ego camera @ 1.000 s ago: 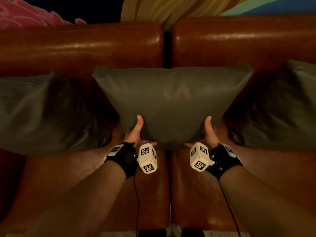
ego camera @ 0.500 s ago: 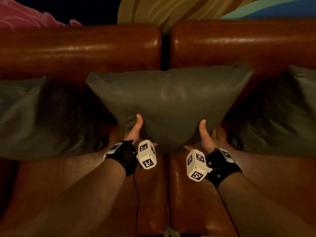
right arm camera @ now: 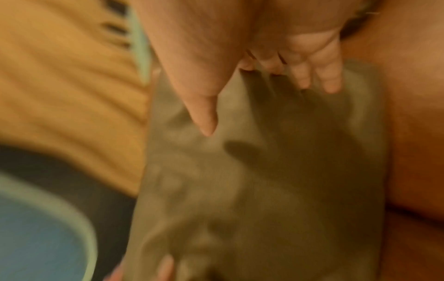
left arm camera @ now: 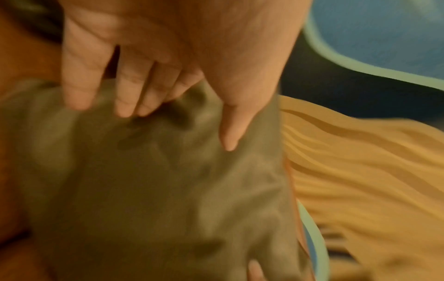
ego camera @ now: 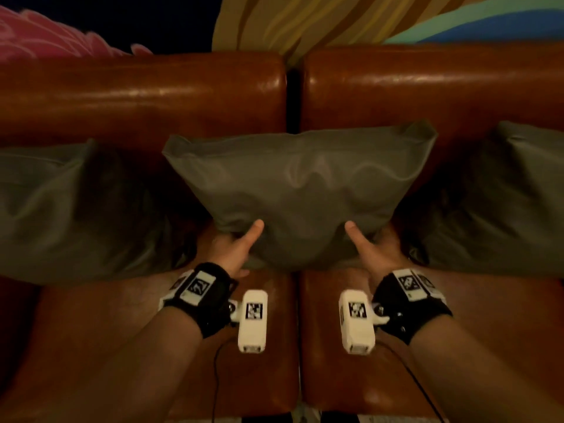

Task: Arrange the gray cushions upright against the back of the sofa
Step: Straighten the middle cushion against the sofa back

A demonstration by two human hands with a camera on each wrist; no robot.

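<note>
A gray cushion (ego camera: 299, 190) stands upright in the middle of the brown leather sofa, its top against the sofa back (ego camera: 140, 96) at the gap between the two back pads. My left hand (ego camera: 235, 248) grips its lower left corner and my right hand (ego camera: 372, 245) its lower right corner. In the left wrist view the thumb lies on the cushion (left arm camera: 156, 190) front and the fingers (left arm camera: 125, 95) reach behind. The right wrist view shows the same pinch on the cushion (right arm camera: 264, 180). Two more gray cushions lean at the left (ego camera: 70, 209) and right (ego camera: 494, 203).
The leather seat (ego camera: 259, 346) stretches out in front of the cushions, split by a seam down the middle. Behind the sofa back hangs a colourful wall painting (ego camera: 305, 22) in yellow, blue and pink. The side cushions nearly touch the middle one.
Both hands and the middle cushion have sunk a little toward the seat, and my wrists have rolled so the white camera blocks lie flatter. Both hands keep their hold.
</note>
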